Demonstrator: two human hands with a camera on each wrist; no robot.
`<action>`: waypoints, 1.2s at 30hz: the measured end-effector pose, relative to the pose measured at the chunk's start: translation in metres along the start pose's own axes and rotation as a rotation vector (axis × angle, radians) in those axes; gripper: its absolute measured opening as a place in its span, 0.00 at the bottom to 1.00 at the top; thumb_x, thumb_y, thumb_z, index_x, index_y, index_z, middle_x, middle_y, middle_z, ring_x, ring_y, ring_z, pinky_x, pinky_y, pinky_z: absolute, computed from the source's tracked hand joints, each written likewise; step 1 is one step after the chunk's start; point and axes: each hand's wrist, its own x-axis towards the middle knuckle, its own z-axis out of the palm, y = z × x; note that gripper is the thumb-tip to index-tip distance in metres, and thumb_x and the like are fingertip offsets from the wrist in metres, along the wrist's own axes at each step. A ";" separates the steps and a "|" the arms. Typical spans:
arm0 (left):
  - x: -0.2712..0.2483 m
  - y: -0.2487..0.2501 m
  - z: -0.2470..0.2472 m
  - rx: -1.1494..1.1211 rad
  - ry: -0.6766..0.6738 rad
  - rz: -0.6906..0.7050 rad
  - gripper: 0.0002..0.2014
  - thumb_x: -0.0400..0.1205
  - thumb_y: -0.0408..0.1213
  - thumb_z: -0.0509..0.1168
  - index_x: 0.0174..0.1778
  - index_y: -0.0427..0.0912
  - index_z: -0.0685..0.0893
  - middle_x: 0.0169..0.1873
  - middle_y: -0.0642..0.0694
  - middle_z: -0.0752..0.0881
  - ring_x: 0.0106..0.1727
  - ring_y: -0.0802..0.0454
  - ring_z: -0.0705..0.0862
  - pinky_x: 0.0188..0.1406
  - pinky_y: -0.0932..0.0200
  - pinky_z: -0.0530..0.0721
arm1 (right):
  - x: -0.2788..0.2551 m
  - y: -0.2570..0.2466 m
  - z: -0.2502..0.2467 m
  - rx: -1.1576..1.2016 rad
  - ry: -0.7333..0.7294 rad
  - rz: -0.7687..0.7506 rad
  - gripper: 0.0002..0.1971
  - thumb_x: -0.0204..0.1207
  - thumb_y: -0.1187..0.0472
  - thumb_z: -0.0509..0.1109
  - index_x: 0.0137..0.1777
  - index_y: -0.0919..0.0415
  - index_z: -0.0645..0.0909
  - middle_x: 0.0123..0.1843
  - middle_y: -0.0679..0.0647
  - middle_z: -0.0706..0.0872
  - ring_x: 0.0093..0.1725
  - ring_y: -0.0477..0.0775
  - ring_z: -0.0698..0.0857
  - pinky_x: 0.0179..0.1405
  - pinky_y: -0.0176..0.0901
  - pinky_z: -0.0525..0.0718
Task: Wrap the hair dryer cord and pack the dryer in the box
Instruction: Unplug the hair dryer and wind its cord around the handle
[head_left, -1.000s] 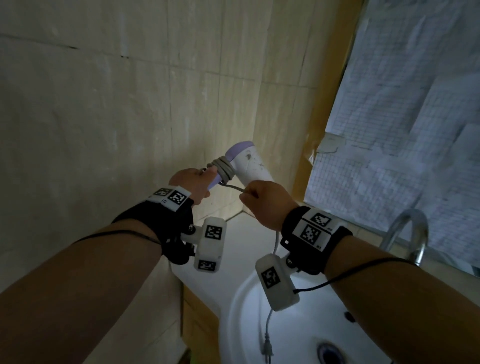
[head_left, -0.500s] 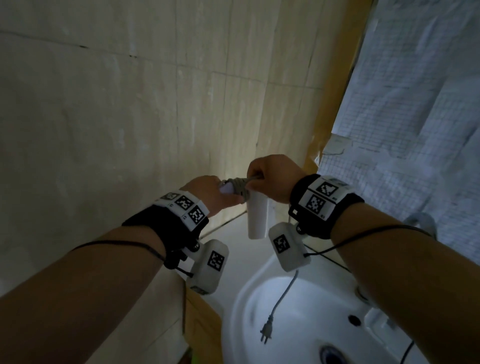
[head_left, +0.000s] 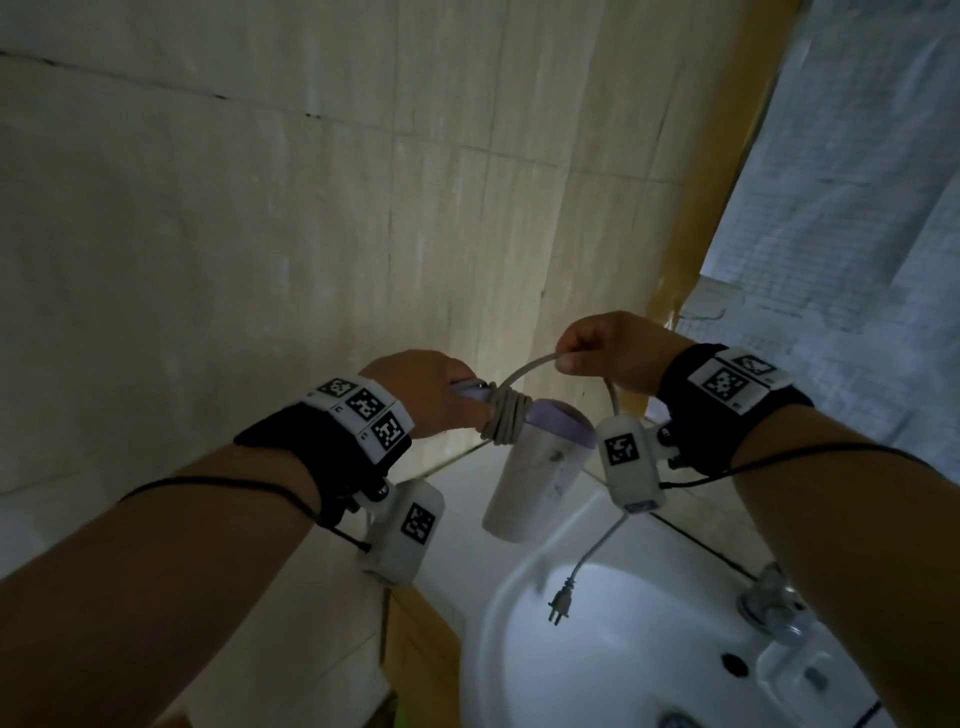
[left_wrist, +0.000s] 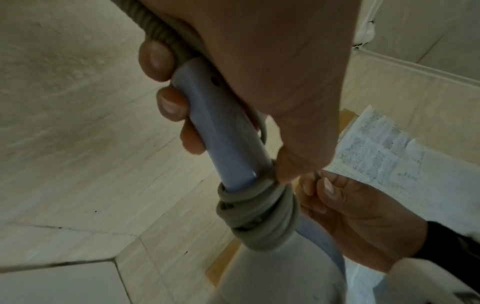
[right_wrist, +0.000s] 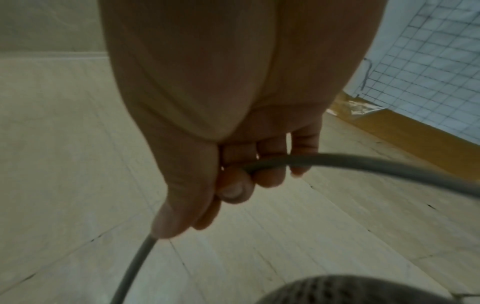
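The white and lilac hair dryer (head_left: 530, 478) hangs nozzle-down over the sink. My left hand (head_left: 431, 395) grips its lilac handle (left_wrist: 223, 131), fingers curled round it. The grey cord (head_left: 524, 371) is wound in several turns (left_wrist: 257, 216) where the handle meets the body. Up and to the right of the dryer, my right hand (head_left: 608, 353) pinches the cord (right_wrist: 337, 160) between thumb and fingers. From there the loose end drops to the plug (head_left: 560, 605), which dangles above the basin. No box is in view.
A white sink (head_left: 519, 691) lies below the hands, with a metal tap (head_left: 769, 597) at its right. A tiled wall (head_left: 260, 234) fills the left and back. Gridded paper (head_left: 841, 208) covers the right side. The room is dim.
My right hand rose and moved right, drawing out an arc of cord. The dryer swung from nozzle-up to nozzle-down, and the plug lifted higher above the basin.
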 end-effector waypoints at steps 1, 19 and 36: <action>-0.002 0.001 -0.002 -0.025 -0.036 0.003 0.22 0.75 0.58 0.64 0.58 0.49 0.83 0.46 0.54 0.82 0.48 0.55 0.80 0.47 0.61 0.74 | 0.002 -0.002 0.001 0.023 0.033 0.001 0.10 0.73 0.56 0.72 0.32 0.45 0.78 0.32 0.43 0.80 0.34 0.40 0.76 0.37 0.32 0.73; -0.012 -0.006 -0.006 0.044 0.178 0.161 0.41 0.67 0.57 0.72 0.76 0.63 0.62 0.70 0.51 0.80 0.68 0.51 0.79 0.66 0.61 0.72 | 0.008 -0.018 0.002 0.048 0.008 0.211 0.13 0.75 0.48 0.68 0.45 0.56 0.88 0.30 0.52 0.77 0.25 0.50 0.70 0.25 0.38 0.71; -0.003 -0.024 -0.015 -0.413 0.139 0.275 0.39 0.68 0.50 0.72 0.68 0.64 0.53 0.64 0.64 0.69 0.62 0.72 0.73 0.55 0.89 0.65 | -0.005 0.002 -0.004 0.175 -0.078 0.202 0.10 0.79 0.63 0.63 0.37 0.64 0.78 0.28 0.61 0.78 0.26 0.56 0.74 0.25 0.38 0.73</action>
